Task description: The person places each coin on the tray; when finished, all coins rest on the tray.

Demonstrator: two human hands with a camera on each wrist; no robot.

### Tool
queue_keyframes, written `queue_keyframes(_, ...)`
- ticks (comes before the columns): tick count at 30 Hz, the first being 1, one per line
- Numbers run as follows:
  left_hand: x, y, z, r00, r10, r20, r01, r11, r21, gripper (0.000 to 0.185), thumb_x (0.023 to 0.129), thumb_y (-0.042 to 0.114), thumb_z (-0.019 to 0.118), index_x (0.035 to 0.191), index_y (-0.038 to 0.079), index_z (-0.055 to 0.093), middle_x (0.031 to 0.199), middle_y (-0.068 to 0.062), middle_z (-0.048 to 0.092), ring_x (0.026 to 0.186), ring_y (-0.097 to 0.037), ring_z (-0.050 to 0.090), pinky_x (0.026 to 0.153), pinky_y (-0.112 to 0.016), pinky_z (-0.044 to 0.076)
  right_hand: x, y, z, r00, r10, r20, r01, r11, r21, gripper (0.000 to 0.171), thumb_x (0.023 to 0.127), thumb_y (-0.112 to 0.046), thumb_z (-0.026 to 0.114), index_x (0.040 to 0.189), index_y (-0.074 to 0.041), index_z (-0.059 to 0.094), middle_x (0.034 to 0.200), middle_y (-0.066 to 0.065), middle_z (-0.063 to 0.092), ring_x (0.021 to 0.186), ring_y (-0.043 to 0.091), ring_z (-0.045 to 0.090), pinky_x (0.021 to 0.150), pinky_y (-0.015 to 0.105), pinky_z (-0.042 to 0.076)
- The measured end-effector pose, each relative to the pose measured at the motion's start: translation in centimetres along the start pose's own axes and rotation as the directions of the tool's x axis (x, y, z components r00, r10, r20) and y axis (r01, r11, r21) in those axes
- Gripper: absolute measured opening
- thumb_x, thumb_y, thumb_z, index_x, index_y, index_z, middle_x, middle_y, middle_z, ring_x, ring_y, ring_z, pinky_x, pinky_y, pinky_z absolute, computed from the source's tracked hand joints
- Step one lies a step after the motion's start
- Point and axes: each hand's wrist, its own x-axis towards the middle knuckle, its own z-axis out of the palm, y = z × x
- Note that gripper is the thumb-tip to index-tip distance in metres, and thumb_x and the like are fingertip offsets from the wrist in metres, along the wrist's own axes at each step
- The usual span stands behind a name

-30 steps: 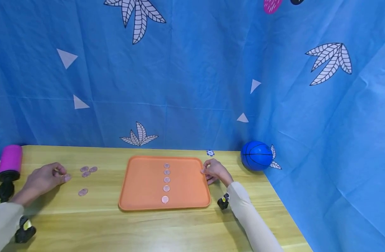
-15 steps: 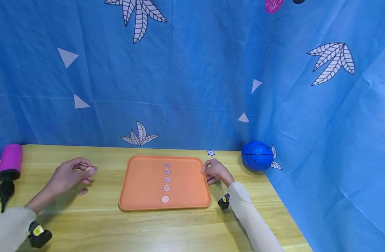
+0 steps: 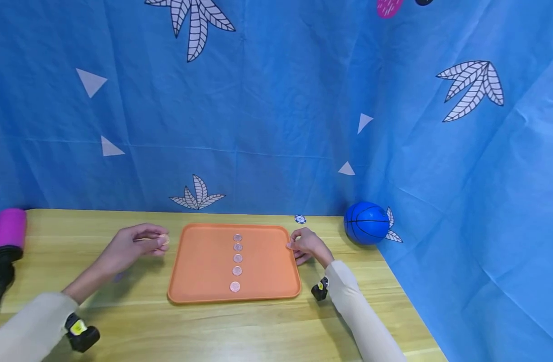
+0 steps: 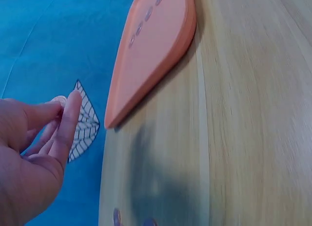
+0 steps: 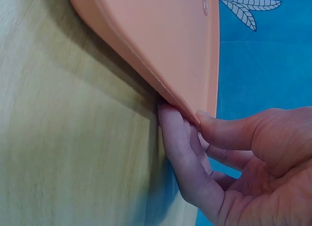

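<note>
Coin [image 3: 163, 239] pinched at the fingertips of the left hand [image 3: 130, 247], raised off the table [image 3: 240, 327] just beside the left rim of the orange tray [image 3: 199, 271], at about nine o'clock from the tray's centre. Seen in the left wrist view only as a pale edge [image 4: 59, 100] behind the index finger, so face and exact grip hard to make out. Five coins [image 3: 236, 261] already lined in a column down the middle of the tray, from twelve to six o'clock. Right hand [image 3: 307, 246] at three o'clock, thumb on top of the rim and fingers curled beneath it [image 5: 195, 138], steadying the tray. Beyond, a small blue chip [image 3: 300, 219] at one o'clock by the backdrop, a blue ball [image 3: 366, 222] at two o'clock near the table's corner, a pink-and-black pump [image 3: 5, 240] far out at nine o'clock. Loose coins [image 4: 117, 216] on the wood behind the left hand. Risks from here, as a judgement: a shallow fingertip pinch letting the coin slip and roll off across the wood; a tug or lift at the gripped rim tilting the tray and scattering the laid column.
</note>
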Motion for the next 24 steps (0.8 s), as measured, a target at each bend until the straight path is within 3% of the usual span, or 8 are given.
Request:
queue_keyframes(11,1.9,0.9,3.1,0.999,-0.008,0.041,0.01,0.999,-0.045,0.044,0.101,0.016,0.072,0.131,-0.012,0.057,0.113,-0.02,0.074,0.094,-0.017,0.076,0.086,-0.04,0.064,0.0,0.0,0.1,1.0,0.001,-0.001,-0.001,1.0,-0.005,0.01,0.102,-0.006,0.067,0.095,-0.002,0.06,0.073,0.009,0.064,0.062,0.017,0.067,0.062,0.039,0.065)
queue_keyframes(24,4.8,-0.5,7.5,0.992,-0.118,-0.034,0.115,0.99,-0.083,0.033,0.1,0.005,0.07,0.126,-0.014,0.062,0.105,-0.019,0.074,0.087,-0.021,0.077,0.079,-0.037,0.065,0.0,-0.1,0.0,1.0,0.008,0.001,-0.008,1.0,-0.006,0.012,0.102,-0.006,0.067,0.093,-0.003,0.06,0.07,0.008,0.062,0.06,0.017,0.065,0.063,0.04,0.065)
